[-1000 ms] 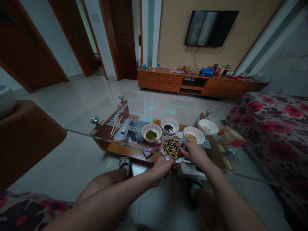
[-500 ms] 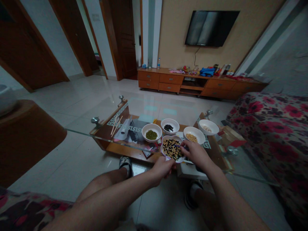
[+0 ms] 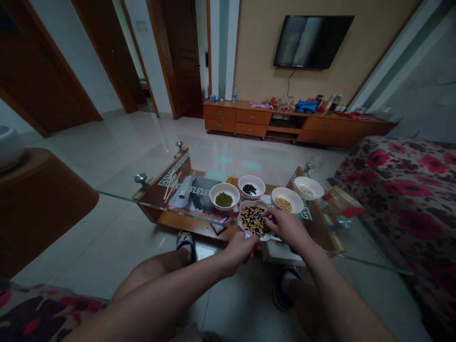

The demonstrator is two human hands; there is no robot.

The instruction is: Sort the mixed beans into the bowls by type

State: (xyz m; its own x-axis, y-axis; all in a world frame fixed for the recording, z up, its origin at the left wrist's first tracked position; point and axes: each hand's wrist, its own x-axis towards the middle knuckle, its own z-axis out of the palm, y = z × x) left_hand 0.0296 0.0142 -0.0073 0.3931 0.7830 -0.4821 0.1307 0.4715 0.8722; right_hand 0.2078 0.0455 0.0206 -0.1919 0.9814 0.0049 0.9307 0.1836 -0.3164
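Note:
My left hand (image 3: 244, 246) is closed on the near edge of a scalloped white bowl (image 3: 242, 229) with purple at its rim. Mixed black and tan beans (image 3: 253, 222) fill this bowl. Over its right side, my right hand (image 3: 283, 223) pinches a thin purple utensil (image 3: 259, 216) whose tip is among the beans; its exact kind is too small to tell. Around it stand a white bowl of green beans (image 3: 224, 199), one of black beans (image 3: 250, 189), one of tan beans (image 3: 284, 204) and one with a few pale pieces (image 3: 306, 191).
The bowls stand on a glass-topped coffee table (image 3: 117, 194). Chopsticks (image 3: 172, 185) lie at its left. A cardboard box (image 3: 342, 202) is at the right, beside a flowered sofa (image 3: 399, 166). Beyond are a low cabinet (image 3: 252, 116) and a wall television (image 3: 313, 42).
My right hand has shifted slightly to the left over the mixed beans, with the purple utensil still in its fingers. My left hand keeps its place on the bowl.

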